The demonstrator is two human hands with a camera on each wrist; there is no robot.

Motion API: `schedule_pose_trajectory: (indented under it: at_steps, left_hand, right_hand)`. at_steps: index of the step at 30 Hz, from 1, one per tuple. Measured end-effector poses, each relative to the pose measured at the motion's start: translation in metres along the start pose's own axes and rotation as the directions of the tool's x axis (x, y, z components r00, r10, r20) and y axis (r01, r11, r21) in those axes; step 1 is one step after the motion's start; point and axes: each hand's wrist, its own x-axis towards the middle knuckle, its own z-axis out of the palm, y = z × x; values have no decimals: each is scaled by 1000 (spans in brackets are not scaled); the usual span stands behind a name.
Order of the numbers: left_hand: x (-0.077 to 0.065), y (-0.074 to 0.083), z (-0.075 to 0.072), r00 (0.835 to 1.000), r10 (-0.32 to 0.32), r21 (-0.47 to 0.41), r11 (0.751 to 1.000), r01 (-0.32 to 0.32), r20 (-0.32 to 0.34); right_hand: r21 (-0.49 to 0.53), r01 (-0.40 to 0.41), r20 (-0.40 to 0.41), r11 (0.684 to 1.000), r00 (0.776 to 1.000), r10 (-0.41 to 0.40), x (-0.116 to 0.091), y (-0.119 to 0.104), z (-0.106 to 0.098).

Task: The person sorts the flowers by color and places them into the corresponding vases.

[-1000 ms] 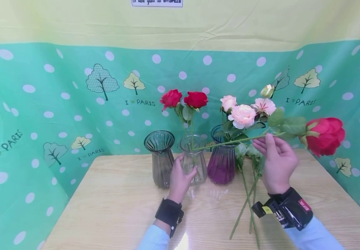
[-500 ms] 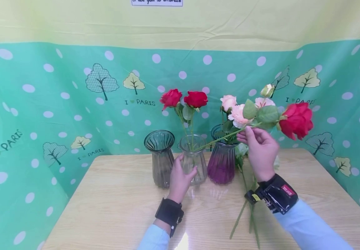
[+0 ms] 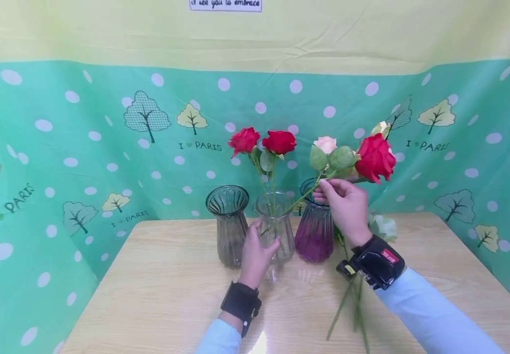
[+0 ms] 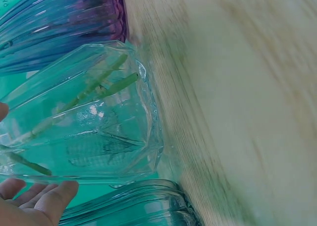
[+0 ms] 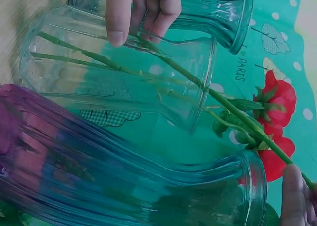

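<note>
A clear glass vase (image 3: pixel 285 236) stands upright on the table. My left hand (image 3: pixel 256 258) holds it low, fingers on one side and thumb on the other. Two red roses (image 3: pixel 243 141) stand in it, their stems reaching near its base in the left wrist view. With thumb and fingertips my right hand (image 3: pixel 347 209) pinches the stem of a third red rose (image 3: pixel 375 158), just under its leaves. That stem (image 5: pixel 233 107) slants through the vase mouth, its lower end inside the glass, and the bloom leans far to the right.
A grey-green glass vase (image 3: pixel 229 236) stands close on the left. On the right, a purple-tinted vase (image 3: pixel 315 241) bears pink flowers (image 3: pixel 325 144), partly hidden by my right hand. Loose stems (image 3: pixel 339 314) and a pale flower (image 3: pixel 386 227) lie on the table (image 3: pixel 148 295) at the right.
My right hand has moved left, bringing the rose's bloom left and up while its stem slides farther into the clear vase. My left hand stays on the vase.
</note>
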Motion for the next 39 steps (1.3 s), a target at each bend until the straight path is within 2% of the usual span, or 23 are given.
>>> schedule_pose_trajectory:
  at_steps: [7,14,18,21,26,31,34,39]
  left_hand:
    - [-2,-2,1,1000,9,-7,1000,-9,-5]
    - [-2,-2,0,1000,-16,-32,999,16,7]
    - [-2,-2,0,1000,-22,-34,999,23,13]
    - [-3,-3,0,1000,-16,-34,999,17,13]
    - [-2,-3,1,1000,-4,-41,999,4,7]
    - [-1,-4,1,1000,13,-23,1000,-13,6]
    - [0,-3,0,1000,21,-25,999,-21,9]
    - [0,-2,0,1000,25,-29,999,-25,8]
  right_hand:
    - [-116,-57,120,992,990,71,5,4,6]
    - [-238,-78,241,968,961,137,14,0,13]
    - [-313,-92,282,945,941,185,17,-5,20]
    - [-364,-75,306,928,932,196,18,-5,25]
    - [-437,-3,340,899,925,168,19,-6,34]
    - [-486,78,398,871,907,141,20,-11,43]
    - [-499,82,413,863,898,154,23,-12,49]
    - [-539,51,393,841,898,198,30,-8,59]
